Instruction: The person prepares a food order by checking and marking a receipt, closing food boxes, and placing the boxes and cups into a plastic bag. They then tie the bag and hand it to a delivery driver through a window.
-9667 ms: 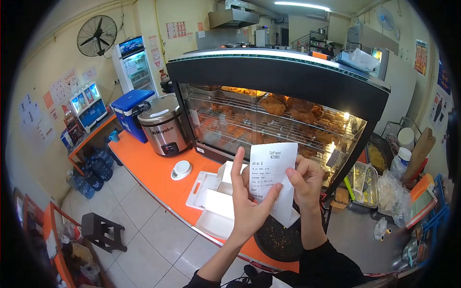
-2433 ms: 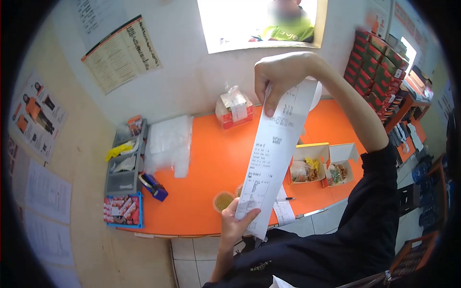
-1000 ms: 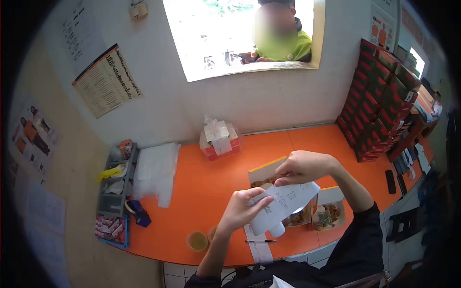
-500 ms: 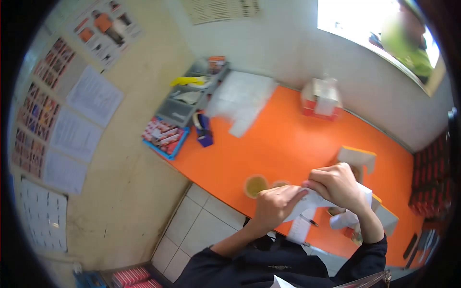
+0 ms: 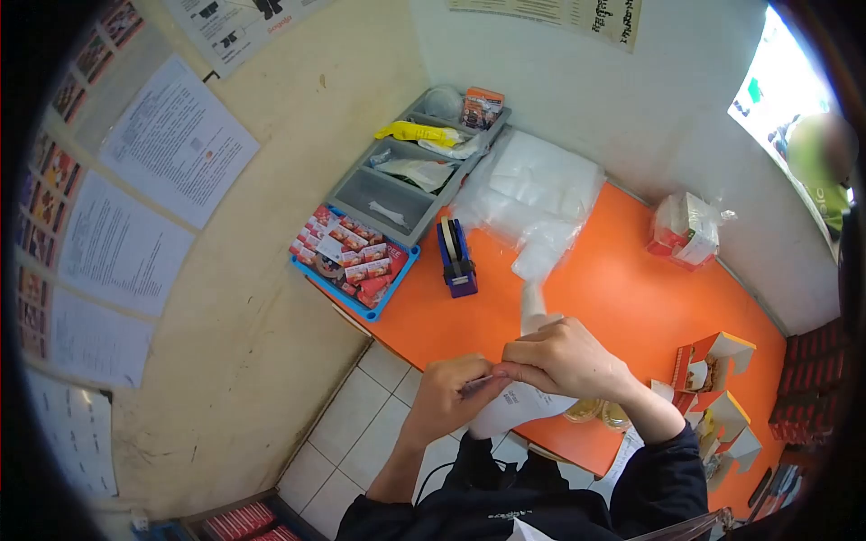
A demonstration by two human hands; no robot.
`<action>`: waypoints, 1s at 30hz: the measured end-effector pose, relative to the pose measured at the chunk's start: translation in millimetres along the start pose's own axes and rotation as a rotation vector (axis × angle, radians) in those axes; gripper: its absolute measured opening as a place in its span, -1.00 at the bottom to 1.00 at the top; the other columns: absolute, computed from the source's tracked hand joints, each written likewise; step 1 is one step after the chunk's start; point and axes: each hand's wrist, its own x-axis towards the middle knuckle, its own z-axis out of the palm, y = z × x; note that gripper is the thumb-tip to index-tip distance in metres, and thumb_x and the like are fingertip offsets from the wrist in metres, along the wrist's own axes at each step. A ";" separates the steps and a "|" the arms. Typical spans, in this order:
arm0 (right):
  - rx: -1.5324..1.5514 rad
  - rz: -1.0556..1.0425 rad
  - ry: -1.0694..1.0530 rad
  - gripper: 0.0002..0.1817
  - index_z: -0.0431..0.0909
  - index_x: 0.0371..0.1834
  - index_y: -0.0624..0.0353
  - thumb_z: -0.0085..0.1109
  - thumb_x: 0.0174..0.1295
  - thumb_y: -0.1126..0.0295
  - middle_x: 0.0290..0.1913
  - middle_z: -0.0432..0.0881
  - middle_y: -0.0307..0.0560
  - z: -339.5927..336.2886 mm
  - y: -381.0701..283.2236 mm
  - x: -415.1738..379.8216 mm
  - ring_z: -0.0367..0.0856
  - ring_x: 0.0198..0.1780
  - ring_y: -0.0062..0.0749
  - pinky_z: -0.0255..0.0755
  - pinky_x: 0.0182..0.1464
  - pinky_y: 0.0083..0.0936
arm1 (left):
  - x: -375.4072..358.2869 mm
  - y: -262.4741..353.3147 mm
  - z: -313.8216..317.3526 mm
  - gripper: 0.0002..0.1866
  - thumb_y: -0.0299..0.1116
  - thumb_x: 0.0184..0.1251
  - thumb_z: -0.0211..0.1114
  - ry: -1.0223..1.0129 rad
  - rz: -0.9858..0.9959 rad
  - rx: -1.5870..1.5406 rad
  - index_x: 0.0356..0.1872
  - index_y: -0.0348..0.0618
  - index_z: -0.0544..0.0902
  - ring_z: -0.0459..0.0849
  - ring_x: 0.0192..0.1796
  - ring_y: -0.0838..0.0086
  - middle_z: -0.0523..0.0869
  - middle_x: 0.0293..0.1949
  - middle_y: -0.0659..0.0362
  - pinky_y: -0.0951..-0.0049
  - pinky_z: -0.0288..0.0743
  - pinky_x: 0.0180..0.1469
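Both hands meet over the near edge of the orange table, pinching a white printed receipt (image 5: pixel 516 410). My left hand (image 5: pixel 451 397) is closed on its left end, thumb over the paper. My right hand (image 5: pixel 570 359) is closed beside it, thumb and forefinger close to the left thumb. The receipt's lower part hangs below the fingers. A white strip (image 5: pixel 532 302) shows just beyond my right hand. Under my right wrist stand two small round tubs, a left tub (image 5: pixel 584 411) and a right tub (image 5: pixel 616 416), partly hidden by the paper and arm.
A blue tape dispenser (image 5: pixel 458 261) stands beside a grey compartment tray (image 5: pixel 383 203) and a blue-rimmed basket (image 5: pixel 373 315) of red-and-white packets. Plastic bags (image 5: pixel 550 176) lie at the back, near a red-white box (image 5: pixel 686 236). Open food boxes (image 5: pixel 722 356) stand right; a person (image 5: pixel 816 167) appears beyond the opening.
The view has turned left, so the table and its things appear farther right. My hands have moved left past the tubs with the receipt, which now hangs lower between them.
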 end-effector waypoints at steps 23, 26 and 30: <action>-0.052 0.897 0.292 -0.17 0.33 0.15 0.02 0.50 -0.28 0.15 -0.18 0.67 0.05 174.0 165.4 97.7 0.68 -0.21 -0.09 0.52 -0.25 -0.23 | -3.4 -279.1 57.9 -0.57 -0.50 0.08 0.30 0.154 -0.261 0.181 0.04 -0.26 0.48 0.49 0.02 0.07 0.46 -0.03 -0.07 0.21 0.41 0.02; -0.065 0.904 0.322 -0.14 0.36 0.16 0.06 0.54 -0.30 0.10 -0.21 0.64 0.03 178.1 148.3 93.3 0.66 -0.24 -0.05 0.50 -0.27 -0.20 | 28.4 -282.5 68.0 -0.46 -0.50 0.06 0.32 0.331 -0.311 0.124 0.13 -0.24 0.38 0.45 0.05 0.05 0.42 0.01 -0.08 0.21 0.37 0.09; -0.088 0.934 0.390 -0.18 0.33 0.21 0.11 0.49 -0.14 0.06 -0.17 0.49 -0.02 172.3 128.8 76.5 0.62 -0.22 -0.13 0.47 -0.27 -0.26 | 20.9 -268.7 65.8 -0.48 -0.48 0.16 0.31 0.541 -0.145 0.421 0.14 -0.23 0.34 0.49 0.05 0.13 0.42 -0.01 -0.03 0.20 0.42 0.02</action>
